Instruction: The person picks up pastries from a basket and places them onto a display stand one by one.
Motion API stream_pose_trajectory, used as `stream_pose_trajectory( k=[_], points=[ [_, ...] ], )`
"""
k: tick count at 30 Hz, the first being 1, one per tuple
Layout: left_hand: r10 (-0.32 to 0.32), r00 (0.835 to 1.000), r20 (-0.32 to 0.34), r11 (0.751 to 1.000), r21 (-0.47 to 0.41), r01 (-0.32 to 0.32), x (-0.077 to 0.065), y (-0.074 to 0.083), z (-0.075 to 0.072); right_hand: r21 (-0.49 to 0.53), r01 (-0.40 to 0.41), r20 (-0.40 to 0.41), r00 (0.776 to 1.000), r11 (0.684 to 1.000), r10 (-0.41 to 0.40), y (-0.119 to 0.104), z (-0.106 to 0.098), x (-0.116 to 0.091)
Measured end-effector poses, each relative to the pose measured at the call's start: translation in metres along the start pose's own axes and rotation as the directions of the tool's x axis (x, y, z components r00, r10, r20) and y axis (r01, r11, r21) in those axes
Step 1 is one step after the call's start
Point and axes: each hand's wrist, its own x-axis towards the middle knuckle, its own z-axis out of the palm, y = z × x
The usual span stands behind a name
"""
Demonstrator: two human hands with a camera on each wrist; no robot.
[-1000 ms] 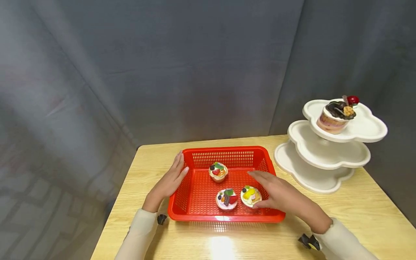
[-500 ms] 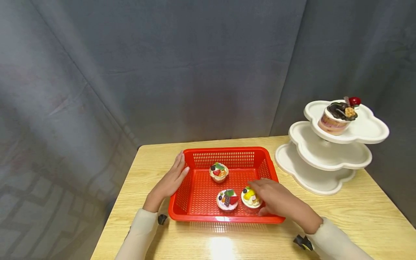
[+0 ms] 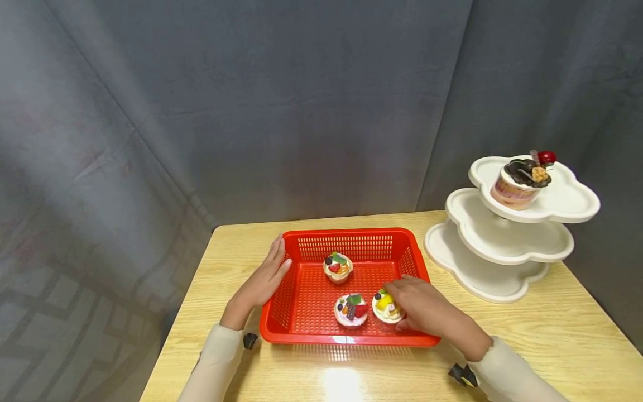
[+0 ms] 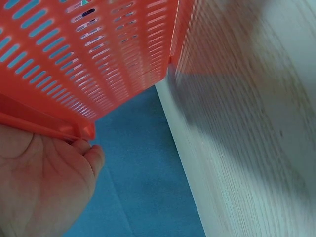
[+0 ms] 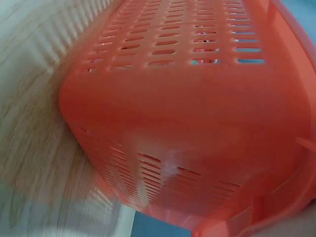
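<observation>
My right hand [image 3: 422,304] reaches over the right wall of the red plastic basket [image 3: 351,339] and grips a cupcake with yellow fruit [image 3: 384,307], its fingers on the far side and the thumb at the near side. Left of it sits a pink-cream cupcake with a strawberry [image 3: 346,316]; farther back stands another fruit-topped cupcake [image 3: 335,274]. My left hand [image 3: 261,282] rests with straight fingers along the basket's left rim. In the left wrist view the palm [image 4: 44,182] lies against that rim. The right wrist view shows mostly the basket's outer wall [image 5: 187,108]; the grip is hidden there.
A white three-tier stand [image 3: 512,240] with scalloped trays stands right of the basket. Its top tray carries a layered dessert cup [image 3: 517,190] with chocolate and a cherry. The wooden table [image 3: 296,379] ends at a grey curtain [image 3: 311,111] behind.
My right hand has come down and left into the basket, and its fingers have closed round the yellow-fruit cupcake. The left hand has stayed on the rim.
</observation>
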Motion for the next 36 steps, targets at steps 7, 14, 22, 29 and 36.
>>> stream_pose_trajectory(
  k=[7,14,22,29,36],
  points=[
    [-0.001,1.0,0.009,1.0,0.001,0.001,-0.002,-0.002,0.001,0.034,0.001,-0.008,1.0,0.999,0.0,0.002,0.005,-0.001],
    [0.003,1.0,0.003,1.0,0.008,-0.003,-0.002,-0.002,0.001,0.102,-0.01,-0.079,0.997,0.995,0.018,0.002,0.004,-0.001],
    [0.001,1.0,0.007,1.0,0.006,-0.001,-0.003,-0.002,0.001,0.219,-0.077,-0.109,0.989,0.973,0.103,0.002,0.004,-0.002],
    [0.001,1.0,0.006,1.0,0.01,-0.001,-0.003,-0.003,0.002,0.356,-0.119,-0.123,0.977,0.927,0.172,0.005,0.005,-0.003],
    [0.008,1.0,0.0,1.0,0.002,-0.008,0.001,-0.002,0.001,0.42,-0.071,-0.189,0.968,0.905,0.164,0.011,0.002,-0.002]
  ],
)
